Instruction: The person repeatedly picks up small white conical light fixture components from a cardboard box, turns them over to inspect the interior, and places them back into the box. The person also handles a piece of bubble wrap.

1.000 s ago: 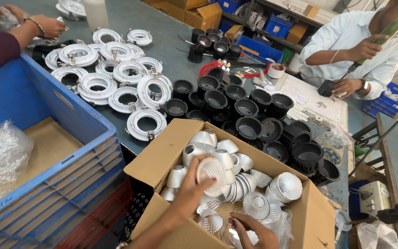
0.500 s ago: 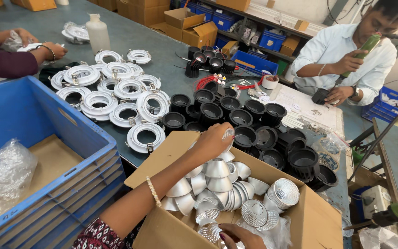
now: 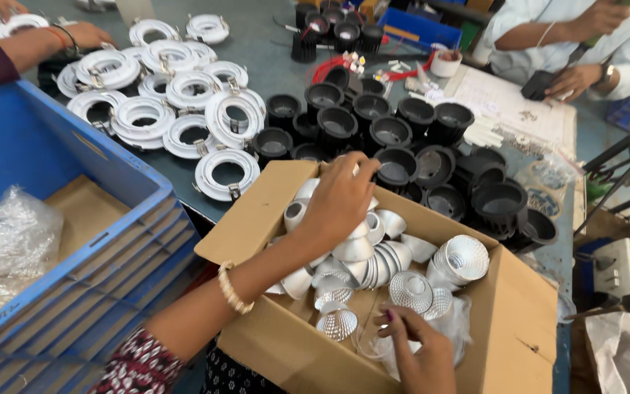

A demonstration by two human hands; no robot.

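An open cardboard box (image 3: 519, 321) in front of me holds several white and silver reflector cups (image 3: 464, 257). My left hand (image 3: 340, 201) hovers over the box's far edge, fingers curled around a white reflector cup, close to a cluster of black round housings (image 3: 337, 120) on the table. A beaded bracelet sits on that wrist. My right hand (image 3: 417, 354) rests low at the box's near side, fingertips on clear plastic wrap beside a ribbed silver reflector (image 3: 410, 292).
White ring frames (image 3: 227, 171) lie in a group left of the housings. A blue crate (image 3: 30, 146) with a plastic bag (image 3: 5, 241) stands at my left. One person's hand (image 3: 85, 33) works at top left. Another person's hand (image 3: 577, 76) holds a dark object by a paper sheet (image 3: 504, 102).
My left hand picked a reflector cup out of the box, lifted it, and now carries it lower toward the box's far edge by the black housings. My right hand stays low in the box.
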